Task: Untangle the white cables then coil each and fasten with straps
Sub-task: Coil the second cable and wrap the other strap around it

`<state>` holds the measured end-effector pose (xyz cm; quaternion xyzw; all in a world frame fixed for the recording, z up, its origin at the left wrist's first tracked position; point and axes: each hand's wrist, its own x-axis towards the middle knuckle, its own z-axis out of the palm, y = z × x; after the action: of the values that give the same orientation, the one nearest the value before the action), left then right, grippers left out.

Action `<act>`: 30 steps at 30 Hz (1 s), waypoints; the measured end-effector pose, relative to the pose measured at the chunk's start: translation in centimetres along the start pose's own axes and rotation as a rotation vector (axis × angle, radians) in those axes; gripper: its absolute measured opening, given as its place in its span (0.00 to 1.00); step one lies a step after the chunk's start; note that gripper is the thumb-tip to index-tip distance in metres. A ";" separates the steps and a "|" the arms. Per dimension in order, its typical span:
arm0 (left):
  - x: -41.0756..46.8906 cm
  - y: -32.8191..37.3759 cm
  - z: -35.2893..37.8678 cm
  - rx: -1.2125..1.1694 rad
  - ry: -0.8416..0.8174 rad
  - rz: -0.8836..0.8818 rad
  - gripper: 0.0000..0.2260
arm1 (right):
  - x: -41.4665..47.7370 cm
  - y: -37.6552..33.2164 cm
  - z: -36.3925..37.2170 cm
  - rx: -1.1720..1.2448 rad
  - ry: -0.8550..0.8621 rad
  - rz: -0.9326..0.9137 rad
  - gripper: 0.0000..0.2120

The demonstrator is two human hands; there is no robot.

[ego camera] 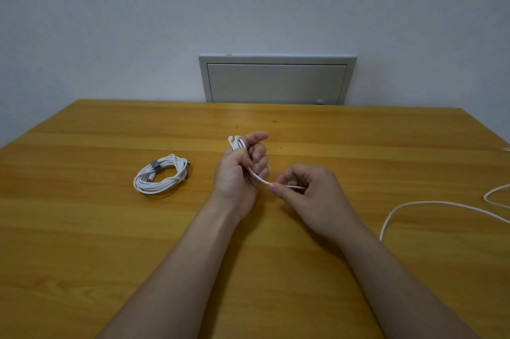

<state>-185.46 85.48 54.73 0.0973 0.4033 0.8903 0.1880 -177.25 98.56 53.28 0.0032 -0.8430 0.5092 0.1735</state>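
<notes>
Cables number two, both white. One coiled white cable, bound by one grey strap, lies on the yellow wooden tabletop, left of both hands. The left hand, raised with palm turned right, curls its fingers round loops of the second white cable. The right hand pinches that cable just beside it. A grey wall hatch stands behind.

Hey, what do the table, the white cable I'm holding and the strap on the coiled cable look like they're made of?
Table: wood or wood-look laminate, honey-coloured, streaky grain, soft sheen.
White cable: smooth plastic or rubber jacket, matte; it curves freely.
Strap on the coiled cable: grey, dull, likely fabric hook-and-loop; too small to confirm.
</notes>
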 end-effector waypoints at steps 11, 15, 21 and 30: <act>-0.4 0.5 0.1 -0.269 -0.076 -0.110 0.17 | 0.5 0.3 -0.3 0.106 0.101 0.157 0.18; -0.5 0.7 -0.2 -0.251 -0.095 -0.105 0.15 | 0.8 0.3 -0.8 0.437 0.055 0.259 0.13; -0.6 1.0 -0.6 -0.340 -0.168 -0.167 0.14 | 0.7 0.1 -1.2 0.472 0.060 0.241 0.08; -0.7 1.2 -1.1 -0.318 -0.268 -0.232 0.08 | 0.8 0.2 -1.5 0.484 0.030 0.320 0.09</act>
<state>-185.48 83.73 54.89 0.1369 0.2381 0.8941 0.3537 -177.60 100.14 53.98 -0.0959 -0.6842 0.7163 0.0975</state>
